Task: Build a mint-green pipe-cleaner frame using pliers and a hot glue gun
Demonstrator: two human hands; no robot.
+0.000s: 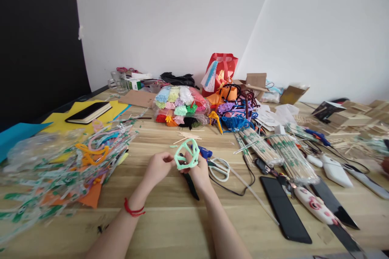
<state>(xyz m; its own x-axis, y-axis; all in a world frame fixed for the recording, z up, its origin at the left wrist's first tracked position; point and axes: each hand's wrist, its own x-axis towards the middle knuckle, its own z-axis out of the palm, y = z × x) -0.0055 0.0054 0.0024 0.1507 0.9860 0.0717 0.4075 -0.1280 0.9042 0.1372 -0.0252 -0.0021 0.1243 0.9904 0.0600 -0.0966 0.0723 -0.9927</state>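
Note:
A mint-green openwork frame (187,153), which looks bent from pipe cleaners, is held up over the middle of the table. My right hand (199,172) grips it from the right and below, with the fingers partly behind its struts. At the frame's left edge, my left hand (161,166) is closed in a pinch on it, a red cord bracelet around that wrist. Under the hands lies a dark-handled tool (191,186), its upper end hidden. Just right of the right hand are white-handled scissors (220,169) and a blue glue gun (205,152).
Plastic wrappers (60,174) are heaped at left, by a black notebook (88,112) on yellow paper. Bagged pipe cleaners (180,107) stand behind the hands. At right lie packs of wooden sticks (293,158), a phone (285,209) and wooden models (352,119). A black cable (243,192) crosses the table.

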